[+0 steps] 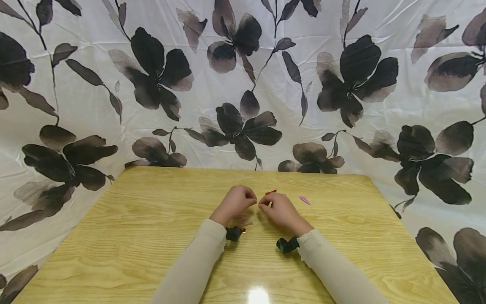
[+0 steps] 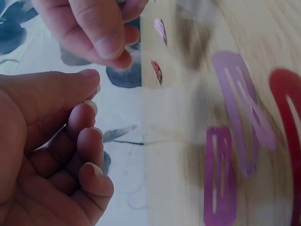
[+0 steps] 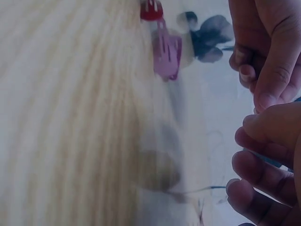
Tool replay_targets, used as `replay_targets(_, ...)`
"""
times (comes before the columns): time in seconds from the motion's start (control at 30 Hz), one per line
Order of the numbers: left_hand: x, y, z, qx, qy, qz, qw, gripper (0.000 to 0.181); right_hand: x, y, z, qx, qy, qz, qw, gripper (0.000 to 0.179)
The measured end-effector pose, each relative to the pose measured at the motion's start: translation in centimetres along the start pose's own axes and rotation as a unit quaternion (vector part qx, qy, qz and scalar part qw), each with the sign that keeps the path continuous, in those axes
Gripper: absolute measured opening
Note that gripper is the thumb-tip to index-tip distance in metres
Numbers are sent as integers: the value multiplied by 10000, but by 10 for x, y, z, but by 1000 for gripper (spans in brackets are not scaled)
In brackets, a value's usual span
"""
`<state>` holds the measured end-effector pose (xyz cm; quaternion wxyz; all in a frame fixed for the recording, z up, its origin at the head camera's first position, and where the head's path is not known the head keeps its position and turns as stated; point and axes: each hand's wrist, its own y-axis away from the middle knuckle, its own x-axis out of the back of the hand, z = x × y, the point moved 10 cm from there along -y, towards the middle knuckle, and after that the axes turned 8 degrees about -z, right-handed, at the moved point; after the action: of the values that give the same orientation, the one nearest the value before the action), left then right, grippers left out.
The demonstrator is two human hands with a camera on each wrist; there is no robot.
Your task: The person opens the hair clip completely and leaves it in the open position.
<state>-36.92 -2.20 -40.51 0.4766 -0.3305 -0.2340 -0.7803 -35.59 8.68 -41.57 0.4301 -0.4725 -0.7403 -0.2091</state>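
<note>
Over the middle of the table both hands meet with fingertips a short gap apart. My left hand [image 1: 237,200] has its thumb tip against its curled index finger; a thin pale sliver shows there in the left wrist view. Opposite it, my right hand [image 1: 282,207] also brings thumb and index tips together. I cannot tell what they hold. Below the left hand lie a lilac snap hair clip [image 2: 225,60], a magenta hair clip [image 2: 218,218] and a red hair clip [image 2: 282,82]. Beyond the right hand are another red hair clip [image 1: 271,192] and a pink hair clip [image 1: 304,200].
The wood-grain table [image 1: 152,202] spreads wide on both sides. A white cloth with dark flowers [image 1: 235,126] hangs along its back and sides. A small black camera [image 1: 233,233] sits at the left wrist, another camera [image 1: 286,245] at the right.
</note>
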Motion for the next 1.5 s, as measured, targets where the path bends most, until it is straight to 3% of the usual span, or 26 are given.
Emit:
replay_targets(0.47, -12, -20, 7, 120, 23, 39, 9999, 14, 16, -6, 17, -365, 156, 93, 9992, 15)
replay_targets(0.8, -13, -37, 13, 90, -403, 250, 9988, 14, 33, -15, 35, -553, 295, 135, 9979, 12)
replay_targets(1.17, -27, -53, 13, 41, -690, 145, 9975, 13, 36, -15, 55, -754, 65, 75, 9971, 13)
replay_targets(1.5, -39, -61, 15, 256, -872, 10, 9959, 13, 38, -13, 69, -987, -10, 57, 9951, 16)
